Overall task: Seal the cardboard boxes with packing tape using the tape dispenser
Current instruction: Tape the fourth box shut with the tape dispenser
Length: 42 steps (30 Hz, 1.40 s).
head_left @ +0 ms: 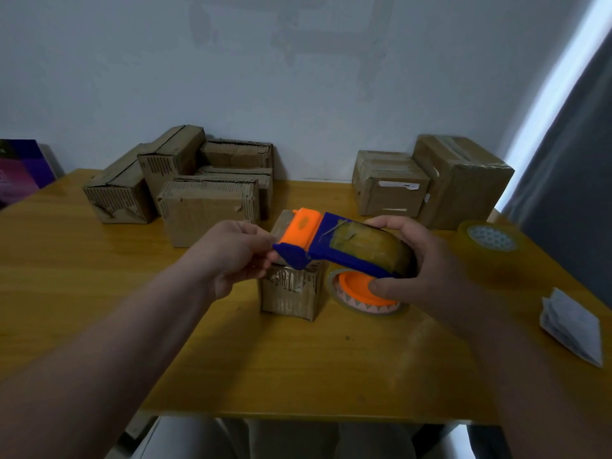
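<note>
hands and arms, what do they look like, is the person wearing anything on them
The left hand and right hand are bare, with no gloves. The left forearm and right forearm are bare too, with no sleeve in view right to the frame edge. No watch or bracelet shows. The picture is too soft to rule out a thin ring.

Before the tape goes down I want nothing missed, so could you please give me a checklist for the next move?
1. Right hand grips dispenser: ok.
2. Tape loaded in dispenser: ok.
3. Left hand holds the tape end: cannot tell; its fingers are at the nose, but no strip shows.
4. Box stands below the dispenser: ok.
5. Box flaps shut: cannot tell; the top is hidden.
6. Room beside box: not ok; spare roll lies close on its right.
</note>
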Each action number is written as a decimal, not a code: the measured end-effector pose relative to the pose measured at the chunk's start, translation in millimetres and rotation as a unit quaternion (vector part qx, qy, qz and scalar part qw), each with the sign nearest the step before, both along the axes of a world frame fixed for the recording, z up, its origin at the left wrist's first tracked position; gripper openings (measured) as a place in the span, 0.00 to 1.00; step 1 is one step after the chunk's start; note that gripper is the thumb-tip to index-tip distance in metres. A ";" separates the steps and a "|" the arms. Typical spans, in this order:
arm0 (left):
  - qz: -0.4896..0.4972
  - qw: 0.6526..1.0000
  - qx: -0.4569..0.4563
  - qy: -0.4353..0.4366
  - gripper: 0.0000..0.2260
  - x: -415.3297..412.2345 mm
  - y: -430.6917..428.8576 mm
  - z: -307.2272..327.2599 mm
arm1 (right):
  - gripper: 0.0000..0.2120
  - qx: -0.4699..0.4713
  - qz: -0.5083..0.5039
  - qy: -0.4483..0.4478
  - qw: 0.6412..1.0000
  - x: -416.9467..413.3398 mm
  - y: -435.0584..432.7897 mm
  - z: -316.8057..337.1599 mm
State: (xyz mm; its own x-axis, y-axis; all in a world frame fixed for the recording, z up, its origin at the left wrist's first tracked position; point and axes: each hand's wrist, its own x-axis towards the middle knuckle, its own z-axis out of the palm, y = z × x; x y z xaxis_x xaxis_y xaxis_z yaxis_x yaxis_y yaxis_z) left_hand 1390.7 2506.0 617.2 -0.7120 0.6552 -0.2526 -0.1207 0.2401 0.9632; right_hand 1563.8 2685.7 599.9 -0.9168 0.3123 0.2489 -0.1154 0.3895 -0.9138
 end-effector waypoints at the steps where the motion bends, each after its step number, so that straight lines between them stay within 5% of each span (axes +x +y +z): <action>1: 0.007 1.000 -0.008 0.028 0.07 -1.5 -1.1 -1.5 | 0.33 0.015 0.001 -0.017 1.000 1.1 1.2 1.6; 6: 0.127 0.986 -0.019 0.110 0.06 -28.2 -23.7 -4.2 | 0.31 0.061 -0.040 -0.065 0.995 24.7 26.0 11.3; 17: 0.144 0.981 0.000 0.128 0.10 -24.2 -18.0 -36.5 | 0.33 0.036 -0.038 -0.075 0.996 40.5 40.1 4.3; 42: 0.135 0.990 -0.028 0.009 0.10 -7.3 -11.6 -67.9 | 0.30 0.125 -0.090 -0.126 0.980 17.1 31.6 -22.9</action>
